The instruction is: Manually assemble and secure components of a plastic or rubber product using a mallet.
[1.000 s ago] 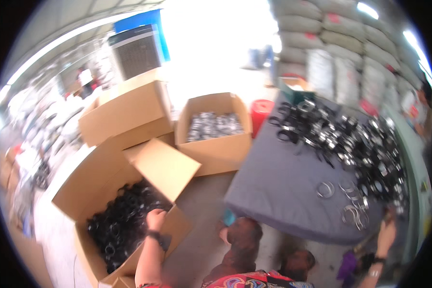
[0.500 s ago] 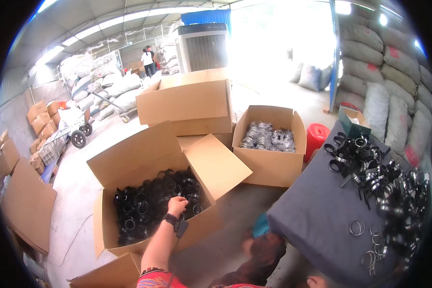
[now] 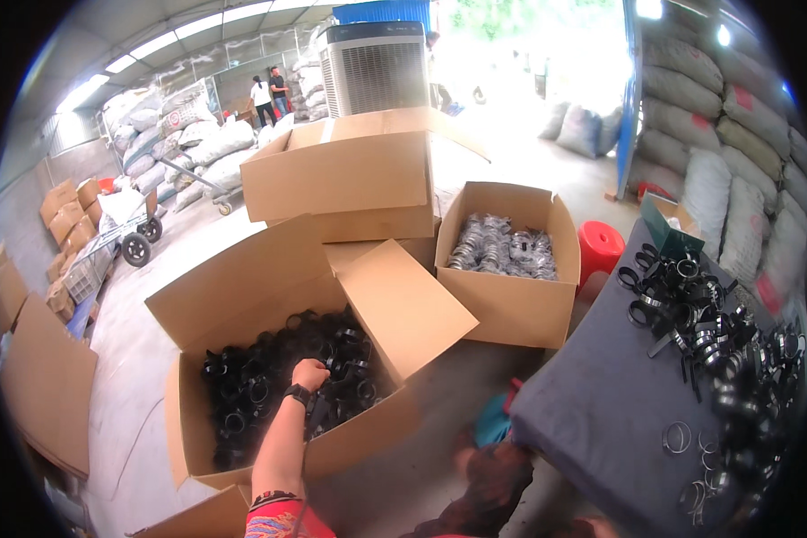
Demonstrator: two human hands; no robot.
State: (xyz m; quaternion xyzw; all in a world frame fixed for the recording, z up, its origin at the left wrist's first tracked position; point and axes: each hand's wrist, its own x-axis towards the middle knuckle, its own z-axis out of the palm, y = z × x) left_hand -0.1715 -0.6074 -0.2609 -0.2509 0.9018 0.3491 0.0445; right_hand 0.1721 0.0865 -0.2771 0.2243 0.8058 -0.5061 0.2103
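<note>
My left hand (image 3: 310,374) reaches into a large open cardboard box (image 3: 273,278) filled with black ring-shaped clamps (image 3: 258,390). Its fingers are curled closed among the clamps; whatever they hold is hidden. A dark watch (image 3: 298,394) is on that wrist. At the lower edge, only a blurred bit of my right hand (image 3: 594,527) shows, beside the grey-covered table (image 3: 592,386); its fingers cannot be made out. Black and silver ring clamps (image 3: 717,350) lie heaped along the table's right side, with several thin metal rings (image 3: 677,438) nearer me.
Behind stands a smaller open box (image 3: 508,305) of plastic-wrapped silver rings, next to a red stool (image 3: 600,247). A bigger carton (image 3: 336,184) sits further back, before an air cooler (image 3: 374,72). Stacked sacks (image 3: 686,112) line the right. Two people (image 3: 269,94) stand far off.
My left hand has moved left within the box of clamps. The view has shifted slightly, and my right hand has slipped lower, mostly out of the picture.
</note>
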